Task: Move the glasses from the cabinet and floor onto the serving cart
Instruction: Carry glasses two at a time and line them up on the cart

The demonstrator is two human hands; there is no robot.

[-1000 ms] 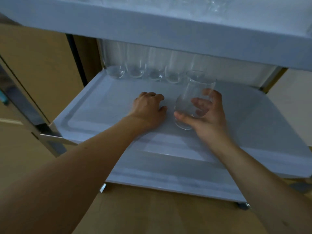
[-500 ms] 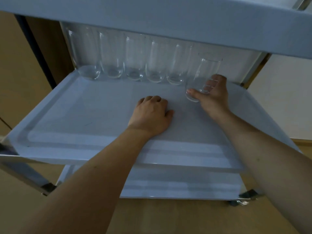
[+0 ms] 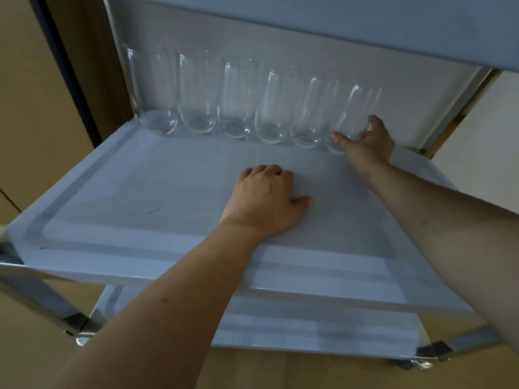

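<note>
Several clear tall glasses (image 3: 238, 102) stand in a row along the back of the white middle shelf (image 3: 134, 197) of the serving cart. At the right end of that row, my right hand (image 3: 368, 144) grips one more clear glass (image 3: 358, 113), thumb in front and fingers behind; its base is at the shelf, next to the row. My left hand (image 3: 266, 200) rests on the shelf's middle with its fingers curled under, holding nothing.
The cart's top shelf (image 3: 309, 26) overhangs the glasses closely. A lower shelf (image 3: 309, 329) and a caster (image 3: 418, 363) show below, on a wood floor. Metal cart legs (image 3: 36, 293) stand at the left and right. Beige cabinet panels (image 3: 31, 108) flank the cart.
My right hand carried the glass from the shelf's middle to the back and brought it to the right end of the row. The left hand stayed in place; the view dropped lower.
</note>
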